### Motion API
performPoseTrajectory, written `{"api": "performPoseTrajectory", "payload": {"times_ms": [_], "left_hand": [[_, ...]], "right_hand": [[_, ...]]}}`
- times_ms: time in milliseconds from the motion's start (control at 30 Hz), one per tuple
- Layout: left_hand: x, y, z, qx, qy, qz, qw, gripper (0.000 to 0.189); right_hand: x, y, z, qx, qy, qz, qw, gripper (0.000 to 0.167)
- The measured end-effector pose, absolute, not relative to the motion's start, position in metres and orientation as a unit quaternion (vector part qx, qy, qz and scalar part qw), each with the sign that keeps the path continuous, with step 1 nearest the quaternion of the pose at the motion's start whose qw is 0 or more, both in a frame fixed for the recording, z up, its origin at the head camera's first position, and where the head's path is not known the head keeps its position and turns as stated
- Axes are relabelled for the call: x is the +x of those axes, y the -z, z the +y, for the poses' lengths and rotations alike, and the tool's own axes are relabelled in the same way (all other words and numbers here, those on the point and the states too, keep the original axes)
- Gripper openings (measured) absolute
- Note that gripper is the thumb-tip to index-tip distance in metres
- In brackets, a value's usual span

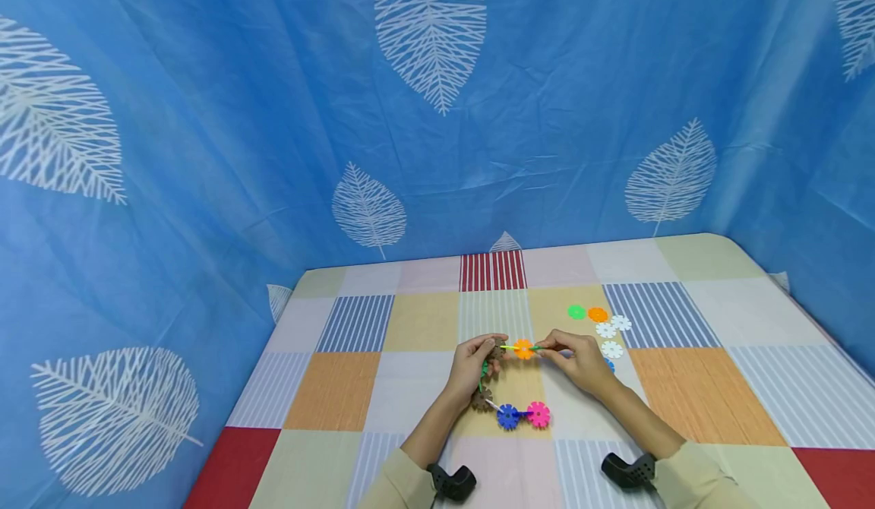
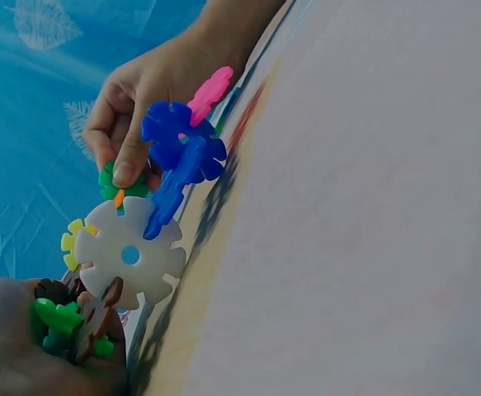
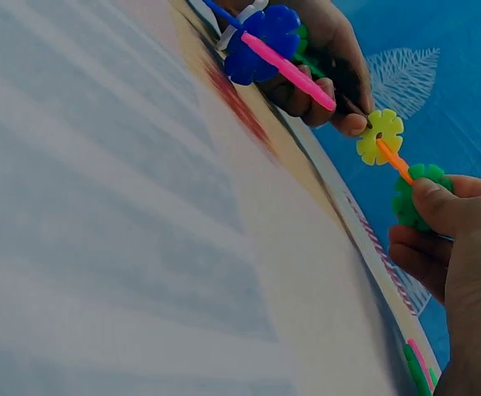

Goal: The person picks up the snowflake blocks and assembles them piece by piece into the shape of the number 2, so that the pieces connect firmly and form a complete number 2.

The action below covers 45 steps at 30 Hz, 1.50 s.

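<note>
between the left hand (image 1: 469, 368) and the right hand (image 1: 581, 358) sits an orange linked disc (image 1: 523, 349), taken as reference; it belongs to a bent chain (image 1: 482, 400) of notched plastic discs over the patchwork cloth (image 1: 417, 380). right hand, just right of the orange linked disc: thumb and forefinger pinch a green end disc (image 3: 406, 204), slotted into it. left hand, near its left side: fingers and thumb curl round the chain, gripping at the upper brown disc (image 1: 497, 348); a yellow disc (image 3: 386, 125) joins that brown one to the orange linked disc. below left of it, the chain bends past green pieces (image 1: 484, 369) to a lower brown disc, then a white disc (image 2: 108, 260). below it, well apart, come a blue disc (image 1: 508, 417), a second blue piece (image 1: 521, 415) set edge-on, and a pink disc (image 1: 538, 415) at the free end; whether this run touches the cloth, i cannot tell. up and right of the orange linked disc, loose on the cloth: a loose green disc (image 1: 577, 311), a loose orange disc (image 1: 598, 314), three loose white discs (image 1: 605, 330). leaf-print curtain (image 1: 547, 152) beyond it.
</note>
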State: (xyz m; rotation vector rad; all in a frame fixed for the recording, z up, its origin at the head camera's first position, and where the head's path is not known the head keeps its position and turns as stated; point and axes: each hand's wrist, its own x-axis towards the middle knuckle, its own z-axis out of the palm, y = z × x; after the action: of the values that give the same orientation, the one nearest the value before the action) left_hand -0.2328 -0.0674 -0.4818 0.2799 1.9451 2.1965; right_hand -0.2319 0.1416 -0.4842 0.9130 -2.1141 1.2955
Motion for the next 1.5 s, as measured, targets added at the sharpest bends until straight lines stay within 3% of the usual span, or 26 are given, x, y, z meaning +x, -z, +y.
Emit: {"api": "performPoseTrajectory", "payload": {"times_ms": [400, 567, 800, 900, 1033, 1200, 1500], "left_hand": [[-0.242, 0.495, -0.070, 0.070, -0.747, 0.653, 0.104, 0.027], [-0.251, 0.507, -0.076, 0.069, -0.729, 0.663, 0.155, 0.035], [-0.253, 0.502, -0.090, 0.162, -0.658, 0.700, 0.227, 0.051], [-0.253, 0.501, -0.091, 0.184, -0.658, 0.678, 0.269, 0.047], [-0.253, 0.501, -0.090, 0.191, -0.662, 0.668, 0.282, 0.035], [-0.253, 0.501, -0.088, 0.185, -0.663, 0.672, 0.273, 0.032], [-0.253, 0.501, -0.086, 0.192, -0.665, 0.671, 0.266, 0.031]], "right_hand": [[-0.239, 0.497, 0.141, 0.325, -0.486, -0.774, 0.244, 0.022], [-0.232, 0.486, 0.138, 0.338, -0.470, -0.774, 0.254, 0.024], [-0.234, 0.498, 0.136, 0.370, -0.471, -0.767, 0.230, 0.025], [-0.239, 0.511, 0.136, 0.383, -0.467, -0.762, 0.233, 0.027], [-0.243, 0.519, 0.140, 0.387, -0.452, -0.769, 0.234, 0.027], [-0.246, 0.513, 0.155, 0.357, -0.418, -0.805, 0.223, 0.025], [-0.253, 0.513, 0.201, 0.224, -0.337, -0.897, 0.176, 0.034]]}}
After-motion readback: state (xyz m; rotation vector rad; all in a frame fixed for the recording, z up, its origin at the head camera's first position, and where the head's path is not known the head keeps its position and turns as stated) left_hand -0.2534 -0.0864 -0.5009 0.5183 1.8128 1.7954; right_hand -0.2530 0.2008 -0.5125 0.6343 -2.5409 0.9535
